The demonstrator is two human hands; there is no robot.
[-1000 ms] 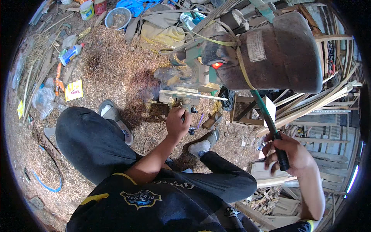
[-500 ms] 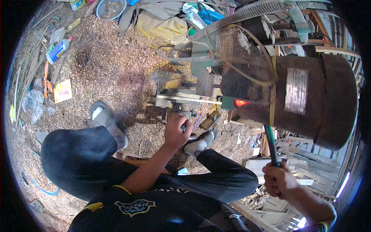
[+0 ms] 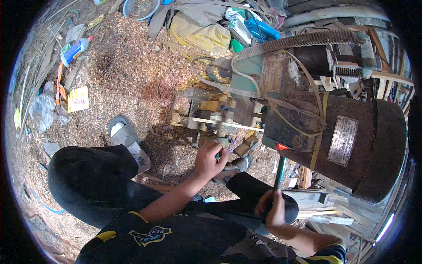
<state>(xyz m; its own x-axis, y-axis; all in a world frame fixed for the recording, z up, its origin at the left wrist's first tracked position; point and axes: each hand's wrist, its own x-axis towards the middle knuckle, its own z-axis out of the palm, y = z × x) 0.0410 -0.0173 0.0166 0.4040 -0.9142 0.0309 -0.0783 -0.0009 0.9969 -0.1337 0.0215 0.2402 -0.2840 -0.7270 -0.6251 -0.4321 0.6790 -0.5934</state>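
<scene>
A dark, rusty machine (image 3: pixel 299 110) with a large motor housing stands in front of me, to the right. My right hand (image 3: pixel 274 209) is wrapped round its green lever (image 3: pixel 280 170), which points down toward my lap. My left hand (image 3: pixel 211 159) is closed at the near side of the machine's clamping table (image 3: pixel 193 96). A bit of green shows between its fingers, but what it grips is mostly hidden. Just beyond that hand, a narrow pale wood strip (image 3: pixel 239 125) lies across the table, with a yellowish wood block (image 3: pixel 209 105) behind it.
Wood shavings (image 3: pixel 132 75) cover the ground. A small wood block (image 3: pixel 246 146) lies near my right foot. Scrap boards (image 3: pixel 329 211) are piled at the right. A bottle (image 3: pixel 77 52), a plastic bag (image 3: pixel 42 112) and a yellow card (image 3: pixel 78 99) lie at the left; a yellow sack (image 3: pixel 198 35) is at the back.
My right hand has swung the green lever down and leftward, closer to my lap. My left hand stays at the clamping table. The whole view has shifted slightly.
</scene>
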